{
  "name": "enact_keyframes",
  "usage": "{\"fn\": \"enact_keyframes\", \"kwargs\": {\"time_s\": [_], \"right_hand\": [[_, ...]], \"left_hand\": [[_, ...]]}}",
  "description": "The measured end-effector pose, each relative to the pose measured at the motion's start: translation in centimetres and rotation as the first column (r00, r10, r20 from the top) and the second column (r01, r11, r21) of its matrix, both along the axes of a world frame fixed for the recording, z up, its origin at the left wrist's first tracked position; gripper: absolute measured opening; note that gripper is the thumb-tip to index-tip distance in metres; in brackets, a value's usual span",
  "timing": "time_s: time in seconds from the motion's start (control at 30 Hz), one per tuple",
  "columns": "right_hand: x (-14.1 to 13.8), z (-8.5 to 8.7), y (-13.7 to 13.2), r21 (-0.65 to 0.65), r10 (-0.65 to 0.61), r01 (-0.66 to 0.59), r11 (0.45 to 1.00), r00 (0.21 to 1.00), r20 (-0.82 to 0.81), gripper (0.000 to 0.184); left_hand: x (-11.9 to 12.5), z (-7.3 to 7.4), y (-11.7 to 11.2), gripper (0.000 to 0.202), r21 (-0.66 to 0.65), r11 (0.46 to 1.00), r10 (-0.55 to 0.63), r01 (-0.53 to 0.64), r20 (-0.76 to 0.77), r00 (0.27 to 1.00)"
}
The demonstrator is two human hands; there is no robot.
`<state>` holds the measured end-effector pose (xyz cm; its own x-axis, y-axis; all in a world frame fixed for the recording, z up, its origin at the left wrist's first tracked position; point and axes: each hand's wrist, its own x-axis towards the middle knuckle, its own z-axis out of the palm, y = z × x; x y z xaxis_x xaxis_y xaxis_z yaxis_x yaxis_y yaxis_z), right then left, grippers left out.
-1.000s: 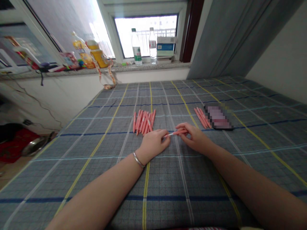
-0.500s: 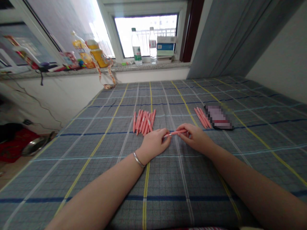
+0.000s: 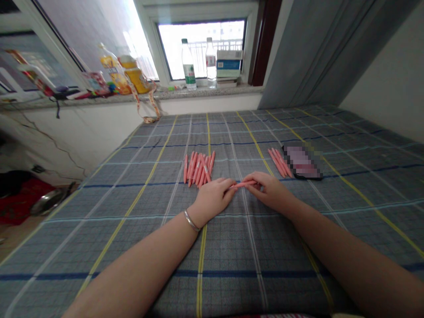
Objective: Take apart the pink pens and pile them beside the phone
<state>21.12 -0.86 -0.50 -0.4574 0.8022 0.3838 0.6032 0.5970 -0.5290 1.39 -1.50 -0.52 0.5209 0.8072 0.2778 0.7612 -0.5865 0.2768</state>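
Observation:
Between my two hands lies one slim pink pen (image 3: 243,183), held level just above the plaid cloth. My left hand (image 3: 216,194), with a silver bangle at the wrist, pinches its left end, which the fingers partly cover. Thumb and fingers of my right hand (image 3: 267,190) close on the other end. Just beyond my left hand is a pile of several similar pink pens (image 3: 199,168), some crossing over others. A smaller row of pink pens (image 3: 280,162) rests past my right hand.
A phone (image 3: 302,162) with a blurred screen lies right of the small row. Plaid cloth (image 3: 132,247) covers the whole surface. Along the windowsill stand a green-capped bottle (image 3: 188,66), another clear bottle (image 3: 211,64), stacked boxes (image 3: 228,66) and a yellow bottle (image 3: 136,79).
The fingers of both hands have shifted slightly on the pen, and its pale left part is now more covered by my left fingers. The other pens and the phone have stayed put.

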Motion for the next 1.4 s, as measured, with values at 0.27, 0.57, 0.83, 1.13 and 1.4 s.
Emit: {"fn": "enact_keyframes", "kwargs": {"time_s": [0.27, 0.57, 0.83, 1.13, 1.4], "right_hand": [[0.09, -0.17, 0.09, 0.021, 0.012, -0.012, 1.000, 1.000, 0.009, 0.015], [-0.07, -0.20, -0.12, -0.061, 0.009, -0.009, 0.998, 1.000, -0.001, 0.017], [0.18, -0.52, 0.16, -0.166, -0.136, 0.130, 0.978, 0.990, -0.028, 0.019], [0.19, -0.56, 0.39, -0.161, -0.135, 0.127, 0.979, 0.990, -0.042, 0.016], [0.29, -0.88, 0.53, -0.168, -0.119, 0.105, 0.980, 0.990, -0.071, 0.013]], "left_hand": [[-0.10, -0.20, 0.12, 0.032, 0.015, 1.000, 0.016, -0.015, -0.044, 0.999], [0.03, 0.05, -0.18, 0.035, 0.050, 0.999, 0.020, -0.016, -0.080, 0.997], [0.06, 0.07, -0.20, 0.035, 0.054, 0.996, 0.072, -0.067, -0.099, 0.993], [0.00, -0.05, -0.03, 0.032, 0.037, 0.996, 0.086, -0.084, -0.061, 0.994], [-0.05, -0.04, 0.03, 0.033, 0.044, 0.996, 0.077, -0.074, -0.068, 0.995]]}}
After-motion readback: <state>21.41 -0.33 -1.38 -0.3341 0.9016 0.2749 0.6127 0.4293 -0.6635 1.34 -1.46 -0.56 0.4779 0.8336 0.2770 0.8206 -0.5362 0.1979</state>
